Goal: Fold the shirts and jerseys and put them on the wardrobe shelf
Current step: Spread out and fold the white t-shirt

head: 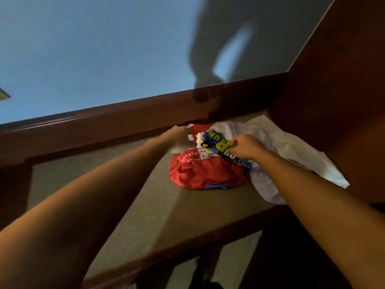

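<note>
The wardrobe shelf lies bare along its left and front parts, giving open room to reach in from the front edge. Toward the back right corner, a bunched red jersey and a white printed shirt fill the shelf, the shirt pressed against the dark wooden side wall. A wooden top rail runs low over the back, leaving a narrow gap above the clothes. Both forearms cross the open shelf toward the pile.
</note>
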A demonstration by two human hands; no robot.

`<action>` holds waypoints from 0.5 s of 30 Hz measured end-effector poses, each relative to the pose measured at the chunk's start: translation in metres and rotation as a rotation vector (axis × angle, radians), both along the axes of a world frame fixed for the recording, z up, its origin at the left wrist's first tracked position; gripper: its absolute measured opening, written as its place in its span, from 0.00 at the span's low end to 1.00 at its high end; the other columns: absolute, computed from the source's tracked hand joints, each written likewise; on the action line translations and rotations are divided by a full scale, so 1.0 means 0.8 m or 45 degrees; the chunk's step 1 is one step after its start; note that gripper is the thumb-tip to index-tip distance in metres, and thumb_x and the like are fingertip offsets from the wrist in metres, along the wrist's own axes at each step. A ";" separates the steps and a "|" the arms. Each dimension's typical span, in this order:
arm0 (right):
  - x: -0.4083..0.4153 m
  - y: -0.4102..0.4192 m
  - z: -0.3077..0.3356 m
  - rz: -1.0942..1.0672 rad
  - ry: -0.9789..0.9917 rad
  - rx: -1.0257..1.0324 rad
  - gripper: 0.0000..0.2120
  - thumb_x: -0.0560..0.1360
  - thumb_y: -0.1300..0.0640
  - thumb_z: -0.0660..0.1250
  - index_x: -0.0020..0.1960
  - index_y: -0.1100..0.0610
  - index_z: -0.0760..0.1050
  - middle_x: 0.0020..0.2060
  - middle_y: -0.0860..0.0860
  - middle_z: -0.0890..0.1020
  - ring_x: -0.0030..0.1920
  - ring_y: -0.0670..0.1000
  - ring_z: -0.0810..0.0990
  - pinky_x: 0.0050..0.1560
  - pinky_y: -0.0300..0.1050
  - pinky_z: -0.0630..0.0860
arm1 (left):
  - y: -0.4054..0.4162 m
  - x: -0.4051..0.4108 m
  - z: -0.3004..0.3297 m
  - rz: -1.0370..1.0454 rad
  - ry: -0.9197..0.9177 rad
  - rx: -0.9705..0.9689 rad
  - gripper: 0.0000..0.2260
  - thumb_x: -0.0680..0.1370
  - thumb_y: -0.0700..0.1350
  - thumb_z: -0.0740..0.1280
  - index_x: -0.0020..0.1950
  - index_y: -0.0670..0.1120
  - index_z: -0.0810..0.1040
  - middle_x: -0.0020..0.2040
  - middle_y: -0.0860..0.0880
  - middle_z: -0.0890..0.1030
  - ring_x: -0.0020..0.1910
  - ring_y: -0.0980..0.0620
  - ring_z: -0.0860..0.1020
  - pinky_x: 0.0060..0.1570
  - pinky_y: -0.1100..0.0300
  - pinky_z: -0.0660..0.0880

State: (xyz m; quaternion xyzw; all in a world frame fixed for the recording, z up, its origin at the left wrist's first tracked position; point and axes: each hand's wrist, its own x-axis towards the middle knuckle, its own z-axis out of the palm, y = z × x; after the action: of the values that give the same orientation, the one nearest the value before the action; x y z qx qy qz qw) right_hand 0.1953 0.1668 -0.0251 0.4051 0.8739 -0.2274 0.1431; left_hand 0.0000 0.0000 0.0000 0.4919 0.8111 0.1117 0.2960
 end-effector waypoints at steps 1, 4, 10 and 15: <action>-0.001 0.005 -0.018 -0.031 0.010 -0.017 0.10 0.75 0.47 0.73 0.47 0.53 0.80 0.45 0.53 0.84 0.48 0.56 0.82 0.50 0.52 0.81 | 0.009 0.004 -0.018 0.026 -0.044 -0.009 0.12 0.78 0.51 0.69 0.59 0.49 0.81 0.56 0.48 0.83 0.55 0.47 0.81 0.53 0.53 0.79; -0.006 0.017 -0.066 -0.075 0.048 0.073 0.16 0.76 0.46 0.71 0.58 0.53 0.77 0.56 0.55 0.79 0.56 0.59 0.78 0.52 0.52 0.78 | 0.038 0.016 -0.077 0.121 -0.052 0.038 0.16 0.78 0.46 0.69 0.66 0.47 0.78 0.62 0.46 0.80 0.61 0.45 0.78 0.52 0.59 0.72; -0.019 0.050 -0.141 -0.114 0.037 0.110 0.29 0.76 0.49 0.72 0.72 0.54 0.65 0.64 0.59 0.76 0.63 0.64 0.76 0.56 0.56 0.77 | 0.113 0.023 -0.155 0.221 -0.138 0.085 0.34 0.75 0.41 0.70 0.79 0.43 0.61 0.77 0.42 0.62 0.75 0.41 0.65 0.69 0.53 0.67; -0.022 0.058 -0.156 -0.142 0.081 0.170 0.19 0.77 0.57 0.68 0.67 0.57 0.70 0.55 0.62 0.81 0.56 0.66 0.79 0.48 0.53 0.76 | 0.134 0.026 -0.183 0.391 -0.126 0.018 0.31 0.73 0.41 0.73 0.72 0.40 0.64 0.64 0.37 0.76 0.63 0.36 0.75 0.52 0.52 0.73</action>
State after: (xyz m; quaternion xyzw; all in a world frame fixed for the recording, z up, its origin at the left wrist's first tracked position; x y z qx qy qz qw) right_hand 0.1779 0.2134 -0.1496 0.4543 0.8673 -0.1892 0.0750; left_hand 0.0211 0.1075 -0.1465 0.3580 0.8605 0.1855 0.3114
